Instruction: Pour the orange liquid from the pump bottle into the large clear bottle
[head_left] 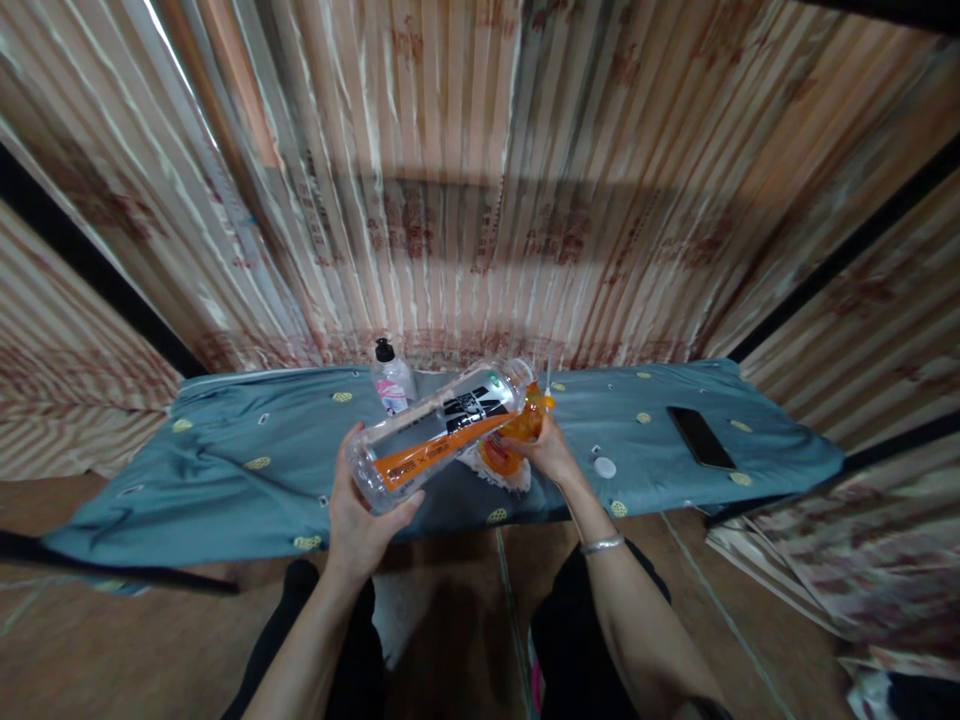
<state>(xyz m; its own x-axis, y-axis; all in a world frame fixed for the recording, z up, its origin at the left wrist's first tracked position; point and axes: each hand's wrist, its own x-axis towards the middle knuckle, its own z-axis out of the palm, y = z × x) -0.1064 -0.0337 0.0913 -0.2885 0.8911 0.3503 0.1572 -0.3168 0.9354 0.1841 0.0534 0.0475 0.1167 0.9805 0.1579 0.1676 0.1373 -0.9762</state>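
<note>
My left hand (pixel 367 515) grips the base end of a large clear plastic bottle (pixel 412 435) with an orange and black label. The bottle is tilted, its open-looking mouth end raised to the right. My right hand (pixel 551 450) is closed around the upper part of a smaller bottle of orange liquid (pixel 504 458), which sits partly behind the clear one. By my right fingers, an orange cap piece (pixel 549 403) with a thin pale tube shows; whether it is fixed to the orange bottle I cannot tell. A white fluffy cloth (pixel 516 483) lies beneath the orange bottle.
A clear pump bottle (pixel 393 385) with a black top and pink label stands behind on the teal sheet (pixel 225 470). To the right lie a round white cap (pixel 604 467) and a black phone (pixel 700 437). Dark poles (pixel 847 250) and patterned curtains (pixel 450 200) enclose the bed.
</note>
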